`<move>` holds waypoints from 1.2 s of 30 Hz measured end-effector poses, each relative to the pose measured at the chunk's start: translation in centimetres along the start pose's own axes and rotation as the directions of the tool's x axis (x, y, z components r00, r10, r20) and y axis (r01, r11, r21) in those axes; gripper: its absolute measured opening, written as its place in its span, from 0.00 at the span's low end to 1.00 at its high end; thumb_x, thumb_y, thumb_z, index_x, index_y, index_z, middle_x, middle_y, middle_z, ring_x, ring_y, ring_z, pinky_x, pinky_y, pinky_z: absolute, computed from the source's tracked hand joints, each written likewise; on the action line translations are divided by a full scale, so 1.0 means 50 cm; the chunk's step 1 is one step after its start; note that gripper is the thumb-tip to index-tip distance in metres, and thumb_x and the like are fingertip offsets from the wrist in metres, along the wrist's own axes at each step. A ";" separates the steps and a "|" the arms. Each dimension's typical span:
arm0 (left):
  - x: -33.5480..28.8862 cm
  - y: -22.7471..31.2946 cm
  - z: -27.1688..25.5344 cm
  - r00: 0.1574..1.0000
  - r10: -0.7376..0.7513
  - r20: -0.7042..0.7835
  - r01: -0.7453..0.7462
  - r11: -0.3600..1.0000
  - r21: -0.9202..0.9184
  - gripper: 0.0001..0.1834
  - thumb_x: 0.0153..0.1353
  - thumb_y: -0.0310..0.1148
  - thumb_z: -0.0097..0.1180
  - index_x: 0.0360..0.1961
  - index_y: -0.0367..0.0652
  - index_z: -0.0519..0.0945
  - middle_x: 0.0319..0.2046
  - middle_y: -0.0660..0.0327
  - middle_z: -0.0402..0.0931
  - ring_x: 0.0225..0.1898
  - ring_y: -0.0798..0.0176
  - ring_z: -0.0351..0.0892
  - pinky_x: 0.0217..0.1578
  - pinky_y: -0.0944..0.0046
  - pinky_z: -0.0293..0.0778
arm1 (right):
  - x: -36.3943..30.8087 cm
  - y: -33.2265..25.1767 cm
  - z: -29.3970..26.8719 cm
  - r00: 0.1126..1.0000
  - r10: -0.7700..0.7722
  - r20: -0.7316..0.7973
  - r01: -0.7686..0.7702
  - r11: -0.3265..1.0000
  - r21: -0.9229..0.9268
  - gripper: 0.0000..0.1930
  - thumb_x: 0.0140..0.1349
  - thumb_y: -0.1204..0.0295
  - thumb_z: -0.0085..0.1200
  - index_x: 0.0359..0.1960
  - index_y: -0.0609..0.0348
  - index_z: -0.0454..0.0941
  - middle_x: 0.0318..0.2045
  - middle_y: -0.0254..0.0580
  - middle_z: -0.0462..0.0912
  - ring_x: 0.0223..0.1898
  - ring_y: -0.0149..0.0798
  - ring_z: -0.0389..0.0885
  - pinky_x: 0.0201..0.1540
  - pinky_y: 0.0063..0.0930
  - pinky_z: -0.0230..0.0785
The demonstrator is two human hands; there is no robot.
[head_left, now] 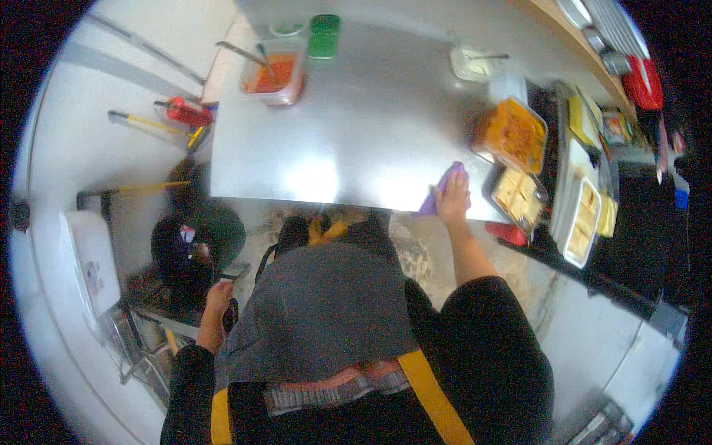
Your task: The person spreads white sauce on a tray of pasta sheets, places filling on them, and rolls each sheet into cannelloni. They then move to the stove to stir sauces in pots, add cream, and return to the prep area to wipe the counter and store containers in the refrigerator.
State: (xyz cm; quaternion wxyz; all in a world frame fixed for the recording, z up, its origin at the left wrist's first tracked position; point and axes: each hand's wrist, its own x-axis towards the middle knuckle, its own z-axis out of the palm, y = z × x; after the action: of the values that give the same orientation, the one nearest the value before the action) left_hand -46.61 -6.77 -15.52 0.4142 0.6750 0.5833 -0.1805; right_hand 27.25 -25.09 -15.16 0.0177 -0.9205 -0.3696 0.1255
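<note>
My right hand (pixel 453 197) lies on a purple cloth (pixel 433 203) at the right front edge of the metal table (pixel 334 141). Its fingers press the cloth to the tabletop. Low on the left, away from the table, my left hand (pixel 218 294) is closed. A short, thin greyish tool (pixel 239 274) sticks out from its fingers; its kind is too blurred to tell. Close to my right hand stand a tub of pale sliced food (pixel 518 197) and, behind it, a clear tub of orange-brown food (pixel 513 137).
Far left on the table are an orange-red sauce tub (pixel 274 78) with utensils and a green container (pixel 324 37). A white tub (pixel 475 64) with a spoon stands far right. A black bin (pixel 196 237) is left of the table; right is a counter with a white tray (pixel 583 222).
</note>
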 end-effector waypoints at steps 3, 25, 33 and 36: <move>-0.073 -0.126 0.012 0.940 -0.328 0.093 0.333 0.824 -0.458 0.14 0.65 0.41 0.54 0.42 0.41 0.80 0.26 0.64 0.77 0.25 0.66 0.75 0.28 0.63 0.72 | 0.035 -0.075 0.060 0.986 0.096 -0.140 -0.112 0.987 -0.118 0.49 0.65 0.43 0.48 0.74 0.70 0.45 0.75 0.63 0.41 0.77 0.60 0.36 0.73 0.62 0.30; -0.362 0.192 0.340 0.910 -0.400 0.113 0.362 0.629 -0.688 0.16 0.68 0.38 0.52 0.47 0.37 0.81 0.43 0.53 0.82 0.43 0.55 0.81 0.46 0.56 0.75 | 0.341 -0.631 -0.012 0.161 -0.954 0.253 0.985 0.138 -0.106 0.37 0.59 0.57 0.56 0.69 0.54 0.62 0.72 0.43 0.59 0.73 0.52 0.54 0.72 0.55 0.45; -0.405 0.218 0.422 0.875 -0.471 0.110 0.383 0.537 -0.751 0.16 0.69 0.39 0.52 0.47 0.37 0.81 0.43 0.51 0.82 0.44 0.53 0.81 0.47 0.55 0.74 | 0.043 -0.731 0.054 0.808 -0.574 0.133 0.587 0.803 -0.101 0.38 0.64 0.54 0.53 0.71 0.60 0.57 0.74 0.50 0.53 0.74 0.56 0.49 0.71 0.60 0.42; -0.435 0.226 0.435 0.862 -0.492 0.122 0.401 0.514 -0.758 0.17 0.69 0.39 0.52 0.46 0.36 0.81 0.43 0.51 0.82 0.44 0.52 0.81 0.47 0.55 0.74 | 0.015 -0.841 0.098 0.891 -0.448 0.077 0.453 0.888 -0.076 0.39 0.66 0.51 0.49 0.73 0.62 0.53 0.75 0.52 0.48 0.75 0.57 0.46 0.72 0.62 0.39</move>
State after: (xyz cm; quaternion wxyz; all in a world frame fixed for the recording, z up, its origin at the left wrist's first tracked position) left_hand -36.34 -37.12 -8.61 0.5655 0.2719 0.7784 0.0185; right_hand -1.84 5.64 -14.79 -0.0068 -0.8056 -0.5786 0.1273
